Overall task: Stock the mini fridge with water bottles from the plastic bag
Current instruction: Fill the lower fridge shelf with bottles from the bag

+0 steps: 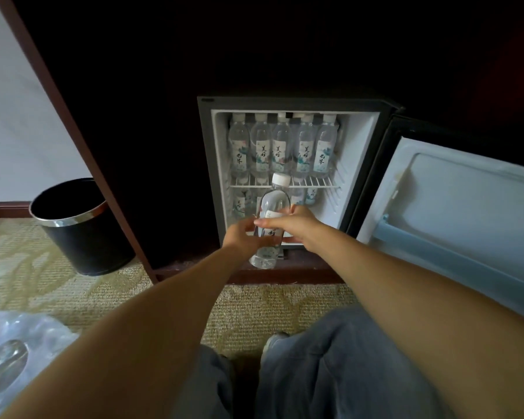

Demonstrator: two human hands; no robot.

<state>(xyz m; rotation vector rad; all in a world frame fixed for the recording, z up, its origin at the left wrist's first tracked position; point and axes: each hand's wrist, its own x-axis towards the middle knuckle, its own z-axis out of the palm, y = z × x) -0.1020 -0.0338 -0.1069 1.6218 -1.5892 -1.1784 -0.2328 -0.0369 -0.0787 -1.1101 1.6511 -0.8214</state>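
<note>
Gripping 1 water bottle [271, 219] with both hands, left [242, 237], right [291, 225], before open mini fridge [363, 164]

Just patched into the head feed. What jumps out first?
Both hands, left hand and right hand, grip one water bottle upright before the open mini fridge. Its top shelf holds a row of bottles. A black bin stands left.

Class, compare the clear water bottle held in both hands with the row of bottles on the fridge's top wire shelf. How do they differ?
The clear plastic water bottle with a white cap is outside the fridge, gripped by the left hand and right hand; the row of labelled bottles on the white wire shelf stands inside, untouched. The held one tilts; the row stands upright. Both share white caps and similar labels.
</note>
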